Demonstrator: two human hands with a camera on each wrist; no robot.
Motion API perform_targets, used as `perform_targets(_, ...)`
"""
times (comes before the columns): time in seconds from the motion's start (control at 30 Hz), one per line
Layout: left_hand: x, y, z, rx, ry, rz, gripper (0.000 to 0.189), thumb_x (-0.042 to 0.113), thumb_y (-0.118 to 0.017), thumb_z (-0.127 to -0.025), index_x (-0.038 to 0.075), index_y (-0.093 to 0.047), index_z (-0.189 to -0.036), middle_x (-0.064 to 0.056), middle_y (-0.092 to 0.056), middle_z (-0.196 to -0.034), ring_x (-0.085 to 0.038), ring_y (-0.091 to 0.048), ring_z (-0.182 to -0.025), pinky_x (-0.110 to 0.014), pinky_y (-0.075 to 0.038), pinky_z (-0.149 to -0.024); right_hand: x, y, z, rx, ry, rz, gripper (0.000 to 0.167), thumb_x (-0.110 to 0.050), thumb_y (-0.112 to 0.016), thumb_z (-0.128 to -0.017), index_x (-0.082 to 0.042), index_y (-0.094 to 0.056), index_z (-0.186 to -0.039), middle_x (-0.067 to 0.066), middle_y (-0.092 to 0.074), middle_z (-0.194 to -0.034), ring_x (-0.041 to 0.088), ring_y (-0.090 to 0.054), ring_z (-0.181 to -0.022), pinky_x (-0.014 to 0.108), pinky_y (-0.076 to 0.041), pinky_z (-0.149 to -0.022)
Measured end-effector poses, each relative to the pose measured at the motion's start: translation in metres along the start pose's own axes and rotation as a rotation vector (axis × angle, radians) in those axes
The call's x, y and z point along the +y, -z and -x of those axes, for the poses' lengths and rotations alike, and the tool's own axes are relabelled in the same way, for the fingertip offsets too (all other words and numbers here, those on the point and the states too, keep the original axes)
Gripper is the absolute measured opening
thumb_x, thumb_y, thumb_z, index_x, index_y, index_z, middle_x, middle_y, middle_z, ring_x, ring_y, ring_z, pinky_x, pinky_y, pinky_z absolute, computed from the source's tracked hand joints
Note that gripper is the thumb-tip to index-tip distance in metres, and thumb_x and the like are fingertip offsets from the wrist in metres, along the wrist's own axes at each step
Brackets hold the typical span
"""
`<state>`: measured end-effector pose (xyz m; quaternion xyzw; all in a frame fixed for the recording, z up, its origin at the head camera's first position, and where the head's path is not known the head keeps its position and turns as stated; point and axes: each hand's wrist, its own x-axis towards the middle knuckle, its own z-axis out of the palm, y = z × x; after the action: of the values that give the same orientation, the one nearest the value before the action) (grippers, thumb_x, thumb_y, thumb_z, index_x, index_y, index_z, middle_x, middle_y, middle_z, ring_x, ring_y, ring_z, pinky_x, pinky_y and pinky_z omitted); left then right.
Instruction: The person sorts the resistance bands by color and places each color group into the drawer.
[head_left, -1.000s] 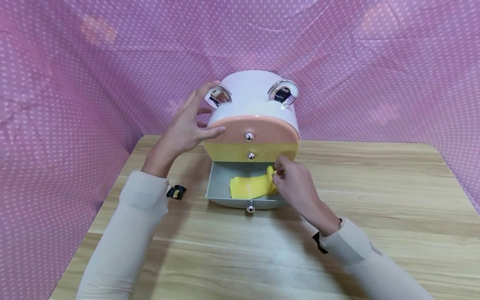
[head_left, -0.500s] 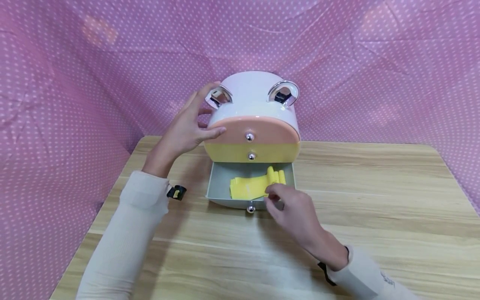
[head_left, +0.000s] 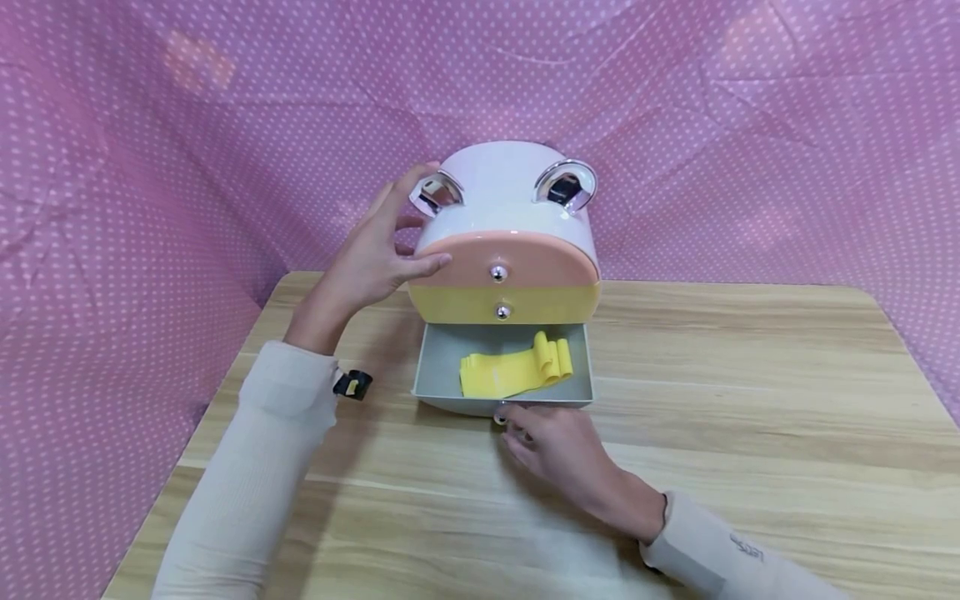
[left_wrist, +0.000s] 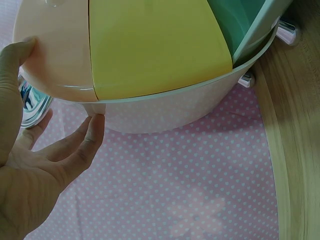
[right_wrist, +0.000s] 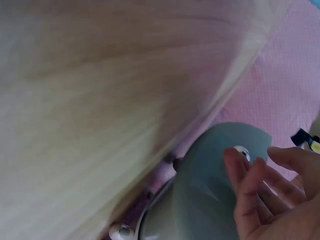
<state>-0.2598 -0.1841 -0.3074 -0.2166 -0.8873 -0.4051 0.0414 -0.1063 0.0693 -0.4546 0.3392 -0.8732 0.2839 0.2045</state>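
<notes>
A white storage box (head_left: 504, 179) with silver ears has a peach drawer (head_left: 465, 267), a yellow drawer (head_left: 450, 304) and a pulled-out grey-green drawer (head_left: 442, 358). My left hand (head_left: 367, 250) grips the box's left side. Its thumb lies on the peach front, with other fingers on the side wall and by the left ear (left_wrist: 34, 107). A yellow strip (head_left: 498, 375), flat and rolled at its right end, lies in the grey-green drawer. My right hand (head_left: 566, 454) is at that drawer's silver knob (head_left: 500, 418), fingers loosely bent; in the right wrist view the thumb stands apart from the knob (right_wrist: 243, 151).
The box stands on a wood-grain table (head_left: 750, 400). Pink dotted cloth (head_left: 675, 108) hangs behind and at the sides. Black straps, such as the one at the left wrist (head_left: 352, 385), stick out from the sleeves.
My right hand has left the rolled end of the yellow strip, come out of the drawer and moved down-left to the knob. The left hand and the box have stayed put.
</notes>
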Motion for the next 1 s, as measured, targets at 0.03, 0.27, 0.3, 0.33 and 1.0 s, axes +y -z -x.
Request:
perform_targets(0.03,0.0,0.0,0.0,0.0,0.0,-0.002,0.1,0.021,-0.086,-0.089,0.053,-0.025,-0.161,-0.011,-0.034,-0.159,-0.038,-0.054,-0.14,-0.049,-0.062,-0.103,0.001,-0.002,0.0,-0.021,-0.001,0.008,0.023,-0.009,-0.086,-0.081,-0.01,-0.079,-0.103,-0.002,-0.078,-0.079,0.006,-0.066,-0.061,0.023,-0.057,-0.052)
perform_targets(0.27,0.0,0.0,-0.001,0.001,-0.008,-0.035,0.101,0.023,-0.086,-0.089,0.058,-0.023,-0.159,-0.009,-0.034,-0.16,-0.036,-0.055,-0.139,-0.045,-0.063,-0.102,0.003,-0.007,-0.005,-0.134,-0.086,-0.008,0.02,-0.011,-0.081,-0.088,-0.012,-0.078,-0.109,0.0,-0.08,-0.089,0.015,-0.072,-0.071,0.037,-0.063,-0.059)
perform_targets(0.3,0.0,0.0,-0.001,0.002,-0.009,-0.038,0.101,0.023,-0.086,-0.088,0.058,-0.023,-0.159,-0.009,-0.034,-0.16,-0.036,-0.055,-0.139,-0.045,-0.063,-0.102,0.003,-0.007,-0.006,-0.144,-0.099,-0.016,0.02,-0.011,-0.081,-0.089,-0.012,-0.078,-0.109,0.0,-0.08,-0.09,0.016,-0.073,-0.072,0.038,-0.063,-0.059)
perform_targets(0.33,0.001,0.001,-0.001,0.003,-0.009,-0.038,0.101,0.023,-0.086,-0.088,0.058,-0.023,-0.159,-0.009,-0.034,-0.16,-0.036,-0.055,-0.139,-0.046,-0.063,-0.102,0.003,-0.008,-0.007,-0.152,-0.11,-0.022,0.019,-0.01,-0.08,-0.09,-0.012,-0.079,-0.109,0.0,-0.08,-0.092,0.016,-0.073,-0.073,0.038,-0.063,-0.059)
perform_targets(1.0,0.0,0.002,-0.001,-0.002,-0.011,0.001,0.099,0.019,-0.087,-0.087,0.05,-0.028,-0.161,-0.011,-0.035,-0.16,-0.039,-0.056,-0.137,-0.048,-0.063,-0.101,0.028,-0.012,-0.042,-0.142,-0.219,-0.075,0.018,-0.004,-0.069,-0.097,-0.014,-0.081,-0.107,0.002,-0.079,-0.095,0.022,-0.074,-0.081,0.043,-0.065,-0.067)
